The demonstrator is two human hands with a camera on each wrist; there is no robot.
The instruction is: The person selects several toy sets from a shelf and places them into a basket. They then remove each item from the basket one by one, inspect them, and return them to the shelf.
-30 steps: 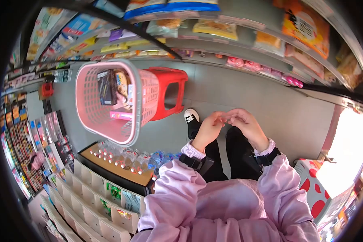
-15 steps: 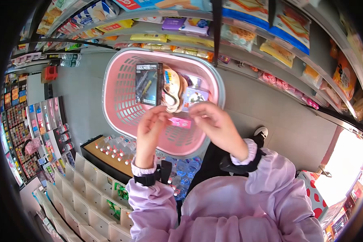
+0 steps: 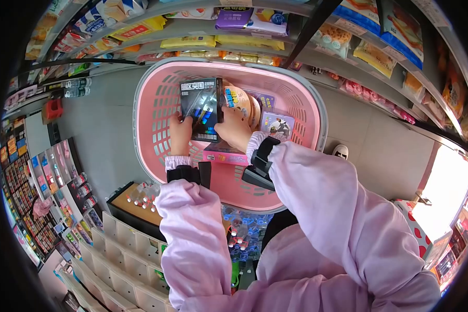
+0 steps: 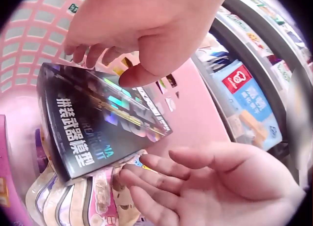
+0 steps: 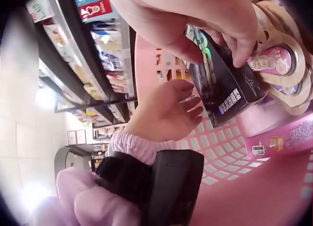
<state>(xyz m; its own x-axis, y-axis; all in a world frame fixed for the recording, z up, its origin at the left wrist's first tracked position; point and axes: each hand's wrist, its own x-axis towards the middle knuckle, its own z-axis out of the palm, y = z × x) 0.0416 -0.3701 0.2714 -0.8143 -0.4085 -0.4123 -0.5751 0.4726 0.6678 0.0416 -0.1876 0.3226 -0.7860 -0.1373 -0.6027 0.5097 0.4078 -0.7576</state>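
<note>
A black box [image 3: 202, 112] with shiny holographic print and white lettering lies in a pink plastic basket [image 3: 229, 184]. My left hand [image 3: 180, 132] is at the box's left edge, its thumb overlapping the front face in the left wrist view. At the opposite edge, my right hand [image 3: 235, 126] has its thumb and loosely bent fingers around the box's rim. Beside the box are beige cartoon-shaped packs [image 3: 238, 97], partly hidden by the right hand. A purple box [image 3: 277, 125] with a cartoon figure lies to their right, and a long pink box [image 3: 224, 156] lies nearer me.
Shelves of packaged snacks, including a purple bag [image 3: 235, 20], run behind the basket. Clear bottles [image 3: 143, 195] stand on a low brown surface at left, near a beige compartment rack [image 3: 122, 265]. Blue-tinted bottles [image 3: 249, 229] stand close below the basket.
The view has shifted so the basket sits in front of me. Both hands have come apart and reached down into it, one to each side of the black box.
</note>
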